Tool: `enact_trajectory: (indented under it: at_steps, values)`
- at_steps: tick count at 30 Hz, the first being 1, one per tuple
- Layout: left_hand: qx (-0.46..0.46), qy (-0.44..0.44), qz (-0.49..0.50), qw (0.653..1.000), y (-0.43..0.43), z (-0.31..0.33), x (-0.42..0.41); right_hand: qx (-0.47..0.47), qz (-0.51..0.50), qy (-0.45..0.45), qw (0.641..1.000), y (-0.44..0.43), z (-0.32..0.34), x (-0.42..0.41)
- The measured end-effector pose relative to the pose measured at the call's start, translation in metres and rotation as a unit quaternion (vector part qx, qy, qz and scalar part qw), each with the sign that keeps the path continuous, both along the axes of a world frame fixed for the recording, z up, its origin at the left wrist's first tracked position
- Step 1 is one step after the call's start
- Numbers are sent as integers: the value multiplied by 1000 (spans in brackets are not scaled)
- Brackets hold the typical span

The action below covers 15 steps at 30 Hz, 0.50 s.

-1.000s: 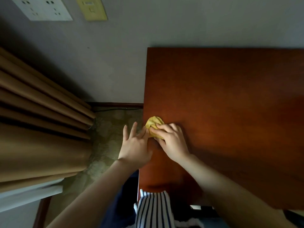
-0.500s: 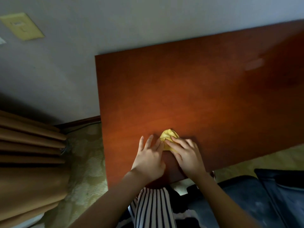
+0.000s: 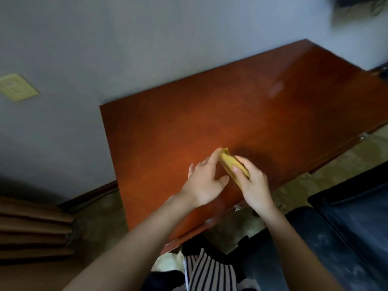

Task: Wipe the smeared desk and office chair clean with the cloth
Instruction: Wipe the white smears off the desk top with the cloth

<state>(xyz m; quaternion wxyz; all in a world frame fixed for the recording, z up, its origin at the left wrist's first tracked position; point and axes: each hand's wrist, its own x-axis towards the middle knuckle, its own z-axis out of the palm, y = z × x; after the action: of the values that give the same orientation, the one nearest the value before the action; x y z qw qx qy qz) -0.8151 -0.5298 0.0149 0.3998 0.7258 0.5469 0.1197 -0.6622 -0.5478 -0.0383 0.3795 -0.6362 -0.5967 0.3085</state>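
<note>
Yellow cloth, folded into a narrow strip, sits over the near-centre part of the surface, close to its front edge. It runs diagonally from far-left to near-right. Can't tell if it touches the wood; a dark shadow lies on the wood just to its right.

Right hand grips the near end of the cloth, with fingers curled over the top and thumb on the left side. Left hand is fairly wide. Its fingers are mostly straight and the thumb sticks out toward the right hand. The index fingertip touches the far end of the cloth. Both forearms are bare and come in from the bottom of the frame.

The surface is glossy reddish-brown wood, set at an angle against a grey wall. A faint pale smudge shows on it toward the far right.

Dark chair seat is at lower right, near the front edge of the surface, with whitish marks on it. Patterned beige carpet lies between them.

Yellowish wall plate is at left on the wall. Brown pleated curtain is at lower left. A dark baseboard runs along the bottom of the wall. A black-and-white striped garment is at bottom centre.
</note>
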Motion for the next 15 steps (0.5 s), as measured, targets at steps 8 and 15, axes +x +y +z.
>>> enact_trajectory:
  at_steps: [8,15]
  values:
    - [97,-77,-55,991,-71,57,-2,79,-117,77,987,-85,61,-16]
    - [-76,-328,85,938,-196,86,13,164,-180,67,968,-208,96,-33]
